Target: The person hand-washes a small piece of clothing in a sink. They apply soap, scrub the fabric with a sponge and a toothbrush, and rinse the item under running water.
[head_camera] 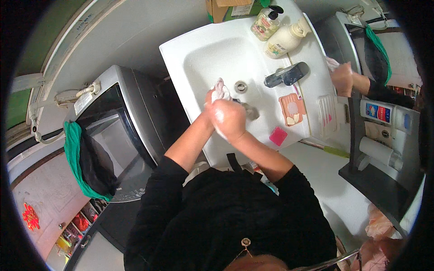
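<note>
Over the white sink basin [203, 57], my left hand [209, 98] and my right hand [228, 117] press together around a wet, light-coloured cloth [221, 91] with suds on it. The cloth sticks out past the fingers towards the back of the basin. White foam covers part of my right hand, which lies over the left; most fingers of the left are hidden. A metal drain [241, 87] lies just right of the cloth. Something dark and blurred [249, 110] shows in the basin beside my right hand.
A dark faucet [286, 75], two pump bottles [266, 25] [284, 40] and an orange soap dish [292, 108] with soap pieces stand on the right rim. A pink block [278, 136] lies at the near right. Left stands a washing machine [115, 142] with a green and black cloth [73, 145]; a mirror is at right.
</note>
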